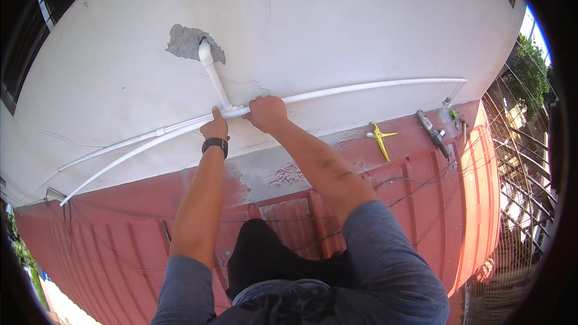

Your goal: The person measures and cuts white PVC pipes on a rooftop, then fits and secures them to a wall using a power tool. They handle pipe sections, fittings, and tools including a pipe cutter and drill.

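A long white plastic pipe [361, 87] runs across in front of the wall, from the lower left up to the right. My right hand [268, 114] wraps over it just right of a short upright pipe [218, 84]. Left of that upright, my left hand [215, 126] grips the same long pipe, thumb up, a dark watch on the wrist. The upright pipe drops from a white elbow [206, 54] at a broken hole in the wall to a tee fitting [232, 109] between my hands. Behind the long pipe, a second white pipe [114, 146] with a coupling [161, 132] runs left.
The cracked white wall [361, 24] rises ahead. On the red ribbed metal roof [120, 247] lie a yellow two-handled tool [380, 138], an angle grinder [432, 132] and a hammer-like tool [463, 126]. Thin cables cross the roof. Metal latticework [518, 144] stands beyond the right edge.
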A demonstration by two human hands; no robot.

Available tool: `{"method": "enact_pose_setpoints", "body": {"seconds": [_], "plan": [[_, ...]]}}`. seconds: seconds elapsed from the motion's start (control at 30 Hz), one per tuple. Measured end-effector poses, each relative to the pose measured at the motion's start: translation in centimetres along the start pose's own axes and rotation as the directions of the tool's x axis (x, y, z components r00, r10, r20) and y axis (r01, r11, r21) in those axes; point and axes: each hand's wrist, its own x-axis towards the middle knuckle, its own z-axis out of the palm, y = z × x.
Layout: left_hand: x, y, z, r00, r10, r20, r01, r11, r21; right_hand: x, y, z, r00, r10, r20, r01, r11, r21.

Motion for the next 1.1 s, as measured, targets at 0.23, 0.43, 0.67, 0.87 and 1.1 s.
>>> {"method": "enact_pose_setpoints", "body": {"seconds": [0.23,0.43,0.67,0.87,1.1], "plan": [[-5.7,-1.7,-4.8,0.224,0.973,0.061,-0.832,0.158,0.532,-1.0,1.7,1.2,0.993,-0.013,-0.118,0.022,0.997,0.077],[0.2,0.9,-5.0,0.158,0.788,0.595,-0.846,-0.203,0.493,-0.7,1.3,0.7,0.99,0.028,-0.135,-0.02,0.998,0.06],[1.2,3.1,-5.0,0.096,0.659,0.746,-0.845,-0.342,0.412,-1.0,1.4,-1.2,0.999,0.026,-0.031,-0.023,0.997,0.079],[1.7,3.2,-4.9,0.079,0.646,0.759,-0.844,-0.362,0.396,-3.5,0.1,1.5,0.922,0.27,-0.278,-0.145,0.906,0.398],[-1.1,4.4,-5.7,0.096,0.603,0.792,-0.835,-0.385,0.394,-9.8,4.2,1.4,0.825,0.472,-0.309,-0.215,0.769,0.602]]}}
